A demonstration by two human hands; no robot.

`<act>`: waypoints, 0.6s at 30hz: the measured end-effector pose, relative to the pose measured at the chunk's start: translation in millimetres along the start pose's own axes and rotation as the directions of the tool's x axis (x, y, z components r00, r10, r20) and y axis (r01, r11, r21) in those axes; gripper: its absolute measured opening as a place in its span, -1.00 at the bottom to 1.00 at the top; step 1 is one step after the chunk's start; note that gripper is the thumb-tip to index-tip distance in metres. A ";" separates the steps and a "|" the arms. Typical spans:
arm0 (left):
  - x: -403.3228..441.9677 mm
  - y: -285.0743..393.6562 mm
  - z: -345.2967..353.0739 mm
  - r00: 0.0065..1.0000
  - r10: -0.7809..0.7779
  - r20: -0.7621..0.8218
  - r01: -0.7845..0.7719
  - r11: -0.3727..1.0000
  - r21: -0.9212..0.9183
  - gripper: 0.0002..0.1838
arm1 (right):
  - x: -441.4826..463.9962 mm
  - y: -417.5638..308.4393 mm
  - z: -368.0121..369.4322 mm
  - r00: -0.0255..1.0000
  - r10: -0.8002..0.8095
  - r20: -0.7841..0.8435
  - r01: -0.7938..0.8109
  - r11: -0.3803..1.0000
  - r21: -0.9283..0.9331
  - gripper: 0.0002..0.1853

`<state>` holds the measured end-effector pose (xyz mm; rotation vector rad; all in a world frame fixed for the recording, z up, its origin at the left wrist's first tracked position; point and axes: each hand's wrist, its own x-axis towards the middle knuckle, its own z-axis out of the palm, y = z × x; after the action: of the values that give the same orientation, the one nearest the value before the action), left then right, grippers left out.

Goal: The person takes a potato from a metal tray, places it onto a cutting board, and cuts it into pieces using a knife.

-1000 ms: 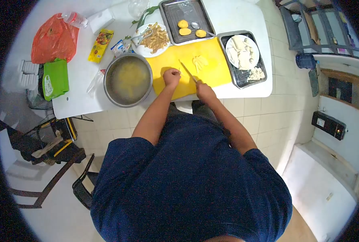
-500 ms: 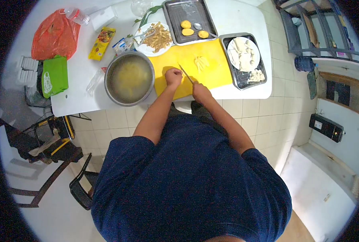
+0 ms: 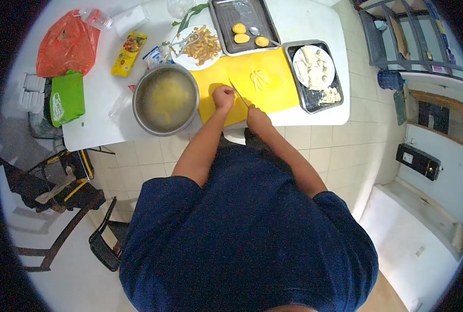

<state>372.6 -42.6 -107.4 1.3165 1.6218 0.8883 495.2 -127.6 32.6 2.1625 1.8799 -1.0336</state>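
My right hand [image 3: 258, 119] is wrapped round the handle of a knife [image 3: 239, 93], whose blade points away from me over the yellow cutting board [image 3: 283, 99]. Just left of the blade, my left hand [image 3: 223, 98] rests on the board with its fingers curled together. Whatever those fingers hold is hidden or too small to make out. Beyond the knife lies a small pile of pale yellow cut sticks [image 3: 260, 80], apart from both hands.
Left of the board stands a metal pot [image 3: 137, 109] of cloudy liquid. Behind are a plate of brown strips [image 3: 203, 46] and a dark tray [image 3: 244, 15] with potatoes [image 3: 261, 41] and spoons. At right, another tray [image 3: 309, 106] holds a plate of pale pieces [image 3: 314, 67].
The view has shifted slightly. Both hands and the knife stay in nearly the same place on the board, and the pile of sticks looks unchanged.
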 end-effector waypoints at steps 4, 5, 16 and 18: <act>0.0 5.0 -2.3 0.997 -0.071 0.016 0.071 0.997 -0.028 -0.96 | 3.5 -2.0 1.7 1.000 0.007 -0.007 -0.007 0.999 -0.048 -0.79; -2.5 5.7 -1.4 0.999 -0.041 0.008 0.041 0.999 0.011 -0.96 | 2.3 1.5 3.7 1.000 0.008 -0.005 -0.008 0.999 -0.044 -0.79; 2.8 0.3 -2.7 0.999 -0.029 0.013 0.029 1.000 -0.002 -0.95 | -2.0 -5.1 -9.1 0.995 0.059 0.076 -0.059 0.998 -0.002 -0.81; 0.1 3.9 -5.5 1.000 -0.010 -0.018 0.010 1.000 0.029 -0.96 | -2.8 -4.4 -3.6 1.000 -0.005 0.028 0.006 1.000 -0.017 -0.81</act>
<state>369.1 -41.8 -101.8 1.3223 1.6596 0.8762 492.7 -127.2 38.4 2.1238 1.8769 -1.0393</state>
